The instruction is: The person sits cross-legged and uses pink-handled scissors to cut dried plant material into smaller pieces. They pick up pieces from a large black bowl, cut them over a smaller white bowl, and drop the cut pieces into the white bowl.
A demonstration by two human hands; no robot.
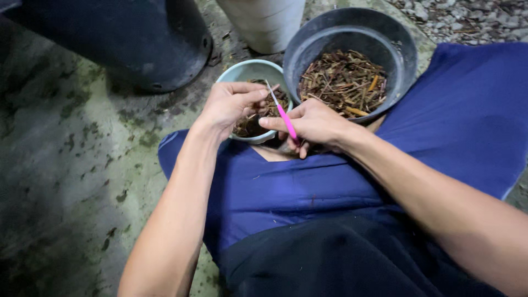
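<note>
Two hands working a pink-handled blade over a small bowl, seated on rough concrete.

Nearest are the person's blue-clad legs [308, 192], both forearms crossing them. The right hand [313, 124] has its fingers closed round a thin pink-handled knife [286, 122], blade tilted up to the left. The left hand [231, 104] pinches its fingers shut on a small twig piece [273, 88] beside the blade tip, above a pale green bowl [242, 71] of brown scraps. Just right of it stands a dark grey tub [401, 49] holding cut sticks [344, 82]. The floor [71, 165] is damp, mottled concrete with dark green patches; farther off are a black drum [137, 38], a white bucket [267, 22] and gravel [467, 19].
</note>
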